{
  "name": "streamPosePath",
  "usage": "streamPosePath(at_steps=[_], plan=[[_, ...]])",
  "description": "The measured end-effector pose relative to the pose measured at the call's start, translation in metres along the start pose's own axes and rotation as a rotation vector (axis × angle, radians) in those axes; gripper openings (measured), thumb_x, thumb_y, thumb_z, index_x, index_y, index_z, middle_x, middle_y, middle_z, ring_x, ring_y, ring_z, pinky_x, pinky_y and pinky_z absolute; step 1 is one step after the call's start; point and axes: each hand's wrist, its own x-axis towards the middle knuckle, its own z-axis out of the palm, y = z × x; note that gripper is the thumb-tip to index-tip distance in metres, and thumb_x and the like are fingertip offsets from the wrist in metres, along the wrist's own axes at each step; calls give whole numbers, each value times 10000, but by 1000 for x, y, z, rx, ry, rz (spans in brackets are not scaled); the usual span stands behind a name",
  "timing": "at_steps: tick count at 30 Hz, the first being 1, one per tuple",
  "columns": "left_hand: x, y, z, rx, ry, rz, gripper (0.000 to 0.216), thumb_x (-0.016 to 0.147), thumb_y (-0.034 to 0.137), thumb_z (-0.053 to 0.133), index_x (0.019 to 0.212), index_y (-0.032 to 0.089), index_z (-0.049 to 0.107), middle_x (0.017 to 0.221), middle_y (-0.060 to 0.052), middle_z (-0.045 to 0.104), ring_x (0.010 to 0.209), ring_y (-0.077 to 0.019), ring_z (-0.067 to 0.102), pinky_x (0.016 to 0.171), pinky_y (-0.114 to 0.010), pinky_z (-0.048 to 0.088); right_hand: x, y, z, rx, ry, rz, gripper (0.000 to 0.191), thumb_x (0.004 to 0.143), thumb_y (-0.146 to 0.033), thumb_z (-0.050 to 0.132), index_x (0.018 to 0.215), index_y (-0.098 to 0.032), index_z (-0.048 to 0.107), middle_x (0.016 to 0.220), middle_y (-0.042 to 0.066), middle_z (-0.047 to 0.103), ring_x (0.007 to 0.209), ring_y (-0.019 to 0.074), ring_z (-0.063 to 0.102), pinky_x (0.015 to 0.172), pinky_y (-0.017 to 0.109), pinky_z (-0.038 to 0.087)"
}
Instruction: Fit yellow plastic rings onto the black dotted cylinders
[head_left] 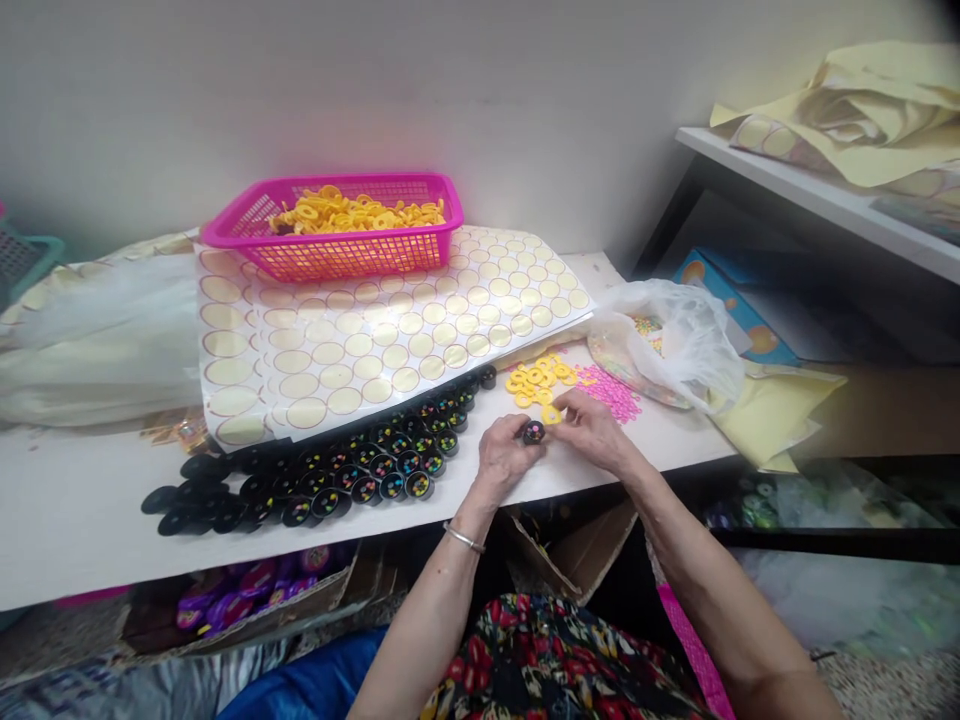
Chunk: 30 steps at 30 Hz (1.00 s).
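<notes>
My left hand [504, 458] is closed around a small black round cup [533, 432] with coloured beads inside, held just above the white table [67, 510]. My right hand [592, 428] pinches a yellow ring [551, 414] right beside that cup. Behind the hands lie a small pile of yellow rings [534, 377] and a scatter of pink beads [611, 390]. To the left, several rows of filled black cups [375, 465] stand on the table, with black lids [187, 500] at their left end.
A pink basket [337, 250] full of yellow rings sits on sheets of round stickers [375, 330] by the wall. A clear plastic bag [667, 340] lies right of the beads. Open cardboard boxes [570, 560] sit under the table edge. A shelf [810, 190] holds yellow paper.
</notes>
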Motion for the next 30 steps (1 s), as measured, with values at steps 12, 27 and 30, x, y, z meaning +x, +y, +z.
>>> streamPosePath(at_steps=[12,27,30], plan=[[-5,-4,-10,-291,122,-113,258,695,109,456,861,158,648,814,-26,650,726,-120,576,701,-232,465,-4,-22,13,-260,-145,-102,116,776,-274,502,819,-176,548,802,9,531,698,122,481,592,215,301],[2,20,-6,-352,56,-288,348,728,452,557,680,136,697,639,-24,636,623,-124,542,566,-211,388,-5,-15,25,550,-154,219,227,688,-339,588,803,-144,597,560,-30,541,486,87,466,483,206,350],[-1,22,-4,-357,73,-294,347,730,454,561,666,135,684,631,-17,619,591,-110,517,556,-209,383,-8,-13,41,787,-39,406,329,722,-455,527,766,-134,584,448,-33,515,372,78,442,397,195,335]])
